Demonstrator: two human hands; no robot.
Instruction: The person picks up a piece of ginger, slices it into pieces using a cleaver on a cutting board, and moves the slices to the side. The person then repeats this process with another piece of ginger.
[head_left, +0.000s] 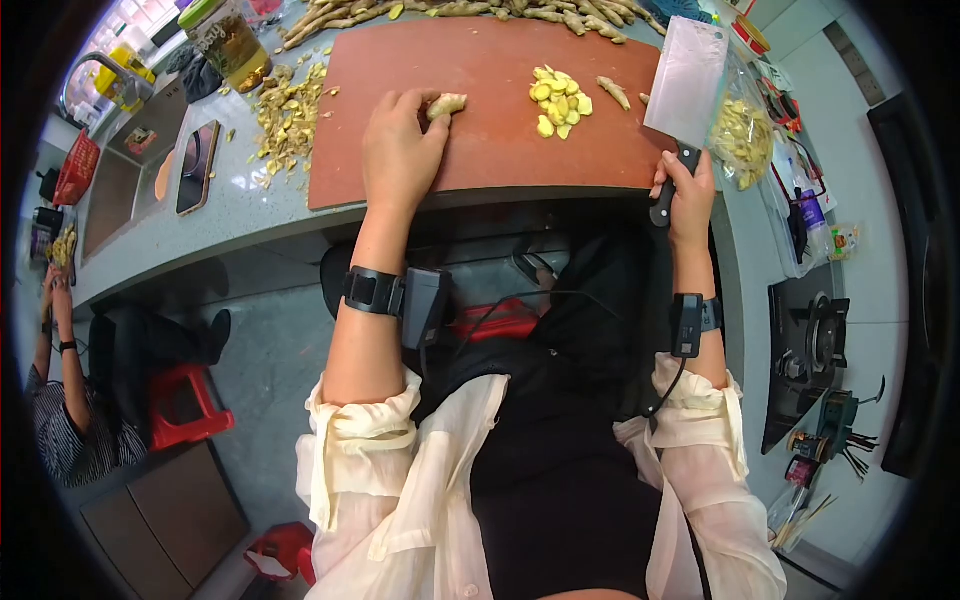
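Observation:
My left hand point(402, 145) rests on the reddish-brown cutting board point(480, 80), its fingers closed round a piece of ginger root point(446, 105). At the board's right edge my right hand point(688, 190) grips the black handle of a cleaver point(688, 85). The broad blade points away from me, over the right side of the board. Between the hands, farther back, lies a small heap of yellow ginger slices point(560, 102). A smaller ginger piece point(613, 93) lies to the right of that heap, and another one is partly hidden behind the blade.
Ginger roots point(480, 8) line the board's far side. Left of it are loose scraps point(285, 120), a jar point(225, 45), a phone point(197, 167) and a sink point(135, 170). A bag of slices point(742, 140) lies right. Another person point(85, 400) sits at far left near a red stool point(190, 405).

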